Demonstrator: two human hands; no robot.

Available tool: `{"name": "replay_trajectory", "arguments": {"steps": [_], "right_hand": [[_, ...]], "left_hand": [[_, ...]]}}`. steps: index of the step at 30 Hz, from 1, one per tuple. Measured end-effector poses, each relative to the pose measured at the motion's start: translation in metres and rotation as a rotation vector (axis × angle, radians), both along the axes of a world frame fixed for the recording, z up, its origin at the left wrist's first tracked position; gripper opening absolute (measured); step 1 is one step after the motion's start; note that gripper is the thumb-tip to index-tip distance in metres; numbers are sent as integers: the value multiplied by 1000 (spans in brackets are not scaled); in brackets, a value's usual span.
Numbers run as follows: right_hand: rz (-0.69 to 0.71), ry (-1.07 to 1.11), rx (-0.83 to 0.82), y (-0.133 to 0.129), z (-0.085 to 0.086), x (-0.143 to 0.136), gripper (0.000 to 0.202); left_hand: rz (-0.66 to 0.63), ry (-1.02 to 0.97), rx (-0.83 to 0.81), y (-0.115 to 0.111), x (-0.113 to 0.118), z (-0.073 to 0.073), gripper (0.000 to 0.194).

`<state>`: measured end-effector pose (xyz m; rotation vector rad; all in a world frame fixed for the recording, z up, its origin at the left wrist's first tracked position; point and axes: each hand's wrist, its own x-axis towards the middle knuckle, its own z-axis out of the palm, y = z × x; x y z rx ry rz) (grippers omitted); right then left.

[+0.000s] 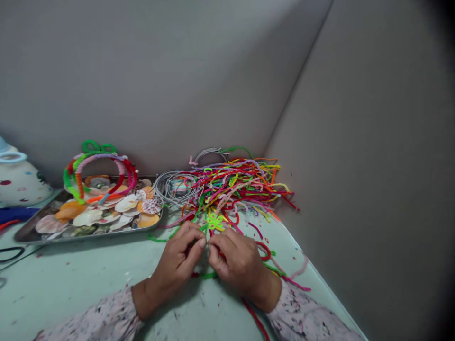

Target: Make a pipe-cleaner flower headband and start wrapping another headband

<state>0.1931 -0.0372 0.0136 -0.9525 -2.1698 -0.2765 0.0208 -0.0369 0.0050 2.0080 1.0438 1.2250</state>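
My left hand (185, 253) and my right hand (236, 260) meet just above the table, thumbs and forefingers pinched together. A thin bit of pipe cleaner seems to run between the fingertips; most of it is covered by the fingers. Right beyond them is a bright yellow-green pipe-cleaner flower (215, 221) with looped petals. Whether it is joined to the piece in my fingers cannot be told. Below the hands, a green and red pipe-cleaner length (207, 275) shows in the gap. A red pipe-cleaner loop (265, 251) lies beside my right hand.
A big heap of coloured pipe cleaners (241, 182) lies at the back right, next to coiled grey wire (176, 187). On the left, a metal tray (106, 236) holds shells, with pipe-cleaner-wrapped rings (80, 182) standing on them. A spotted white object (21, 182) stands far left. Walls close off the back and right.
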Motion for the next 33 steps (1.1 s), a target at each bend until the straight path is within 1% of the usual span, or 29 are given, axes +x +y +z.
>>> {"name": "replay_trajectory", "arguments": {"steps": [3, 5, 7, 9, 11, 12, 13, 14, 15, 17, 19, 21, 23, 26, 28, 30, 33], "right_hand": [[30, -21, -44, -1, 4, 1, 11], [85, -81, -132, -4, 10, 3, 10], [148, -162, -235, -6, 18, 5, 10], [190, -207, -311, -7, 28, 10, 20], [202, -174, -359, -3, 39, 18, 21], [194, -129, -379, 1, 45, 24, 16], [164, -74, -377, 6, 50, 31, 13], [119, -36, -364, 12, 55, 40, 18], [25, -18, -354, 19, 59, 51, 22], [-228, -51, -394, 35, 61, 73, 19], [-450, -159, -516, 51, 56, 93, 20], [-585, -232, -620, 65, 43, 107, 21], [-694, -259, -696, 75, 27, 113, 22], [-723, -242, -705, 83, 5, 113, 25], [-719, -225, -704, 85, -4, 111, 27], [-721, -203, -709, 86, -8, 110, 26], [-718, -164, -724, 86, -9, 110, 23]], "left_hand": [[6, -16, 2, 1, -1, -1, 22], [29, -30, 1, 3, -3, -2, 23], [54, -34, 1, 6, -5, -3, 25], [70, -27, 0, 8, -7, -4, 26], [76, -23, -1, 10, -7, -5, 26], [77, -24, -3, 10, -7, -5, 26], [78, -27, -6, 11, -7, -5, 26], [77, -30, -7, 11, -7, -5, 26], [76, -34, -9, 11, -7, -5, 27], [75, -37, -15, 11, -6, -5, 27], [75, -43, -17, 11, -6, -6, 27], [76, -50, -20, 10, -5, -6, 25], [83, -61, -25, 10, -5, -6, 24], [103, -83, -36, 10, -4, -7, 20], [111, -97, -51, 9, -4, -8, 19], [112, -103, -71, 9, -4, -10, 18], [117, -112, -89, 10, -5, -11, 20]]}}
